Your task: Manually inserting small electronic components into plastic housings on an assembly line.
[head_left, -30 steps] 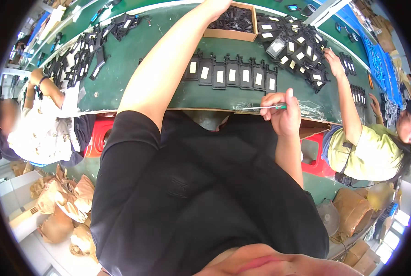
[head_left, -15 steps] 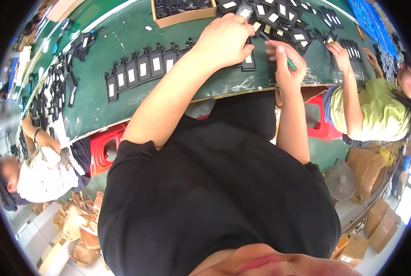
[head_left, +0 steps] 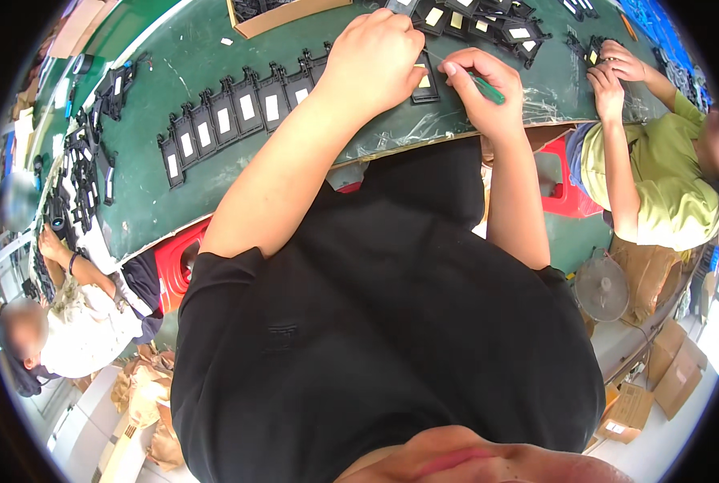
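My left hand (head_left: 374,63) is closed, knuckles up, over the right part of a row of flat black plastic parts (head_left: 247,107) with pale labels; its fingertips are hidden. A labelled black part (head_left: 425,87) shows just right of its thumb. My right hand (head_left: 492,92) grips a slim tool with a green handle (head_left: 488,90). A thin shaft seems to point from it toward the left hand, though its tip is hard to make out. Beyond both hands lies a pile of similar black parts (head_left: 480,26).
A cardboard box (head_left: 283,18) of black pieces stands at the far edge. More black parts (head_left: 86,169) lie at the left of the green table (head_left: 146,211). A person in a green shirt (head_left: 657,185) works at right, another in white (head_left: 90,334) at left.
My right hand has drawn closer to the left, its fingers now folded round the green-handled tool. The whole view has shifted, so the table things sit higher and further left.
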The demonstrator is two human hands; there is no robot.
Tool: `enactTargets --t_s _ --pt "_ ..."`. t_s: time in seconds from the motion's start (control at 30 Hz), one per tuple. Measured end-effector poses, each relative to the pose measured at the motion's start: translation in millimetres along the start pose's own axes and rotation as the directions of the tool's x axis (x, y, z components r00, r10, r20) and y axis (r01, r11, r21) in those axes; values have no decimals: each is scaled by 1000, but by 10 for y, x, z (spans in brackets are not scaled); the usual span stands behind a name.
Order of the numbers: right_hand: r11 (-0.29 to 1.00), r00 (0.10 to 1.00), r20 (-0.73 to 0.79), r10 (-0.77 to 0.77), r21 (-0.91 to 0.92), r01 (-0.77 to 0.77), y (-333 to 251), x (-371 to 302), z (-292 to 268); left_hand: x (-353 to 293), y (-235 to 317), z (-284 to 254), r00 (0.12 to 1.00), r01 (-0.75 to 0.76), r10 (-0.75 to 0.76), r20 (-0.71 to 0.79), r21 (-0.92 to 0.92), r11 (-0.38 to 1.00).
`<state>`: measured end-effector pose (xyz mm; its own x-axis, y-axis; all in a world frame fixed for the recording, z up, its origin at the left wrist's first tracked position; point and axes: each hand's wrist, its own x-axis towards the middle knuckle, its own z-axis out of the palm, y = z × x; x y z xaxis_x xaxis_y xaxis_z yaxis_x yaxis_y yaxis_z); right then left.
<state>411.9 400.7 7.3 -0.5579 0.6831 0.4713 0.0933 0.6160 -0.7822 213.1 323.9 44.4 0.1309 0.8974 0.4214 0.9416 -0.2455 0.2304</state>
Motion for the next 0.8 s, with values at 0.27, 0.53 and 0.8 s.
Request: enactTargets --t_s 0.27,0.53,0.8 --pt "996 999 42 -2 91 -2 62 0 -39 78 25 -131 998 -45 51 43 -125 991" --pt "978 999 46 10 208 -20 68 5 -11 101 33 -134 995 -61 72 74 -141 988" --pt "996 998 54 -34 83 29 71 6 -30 94 -19 -73 994 -56 73 86 -183 982"
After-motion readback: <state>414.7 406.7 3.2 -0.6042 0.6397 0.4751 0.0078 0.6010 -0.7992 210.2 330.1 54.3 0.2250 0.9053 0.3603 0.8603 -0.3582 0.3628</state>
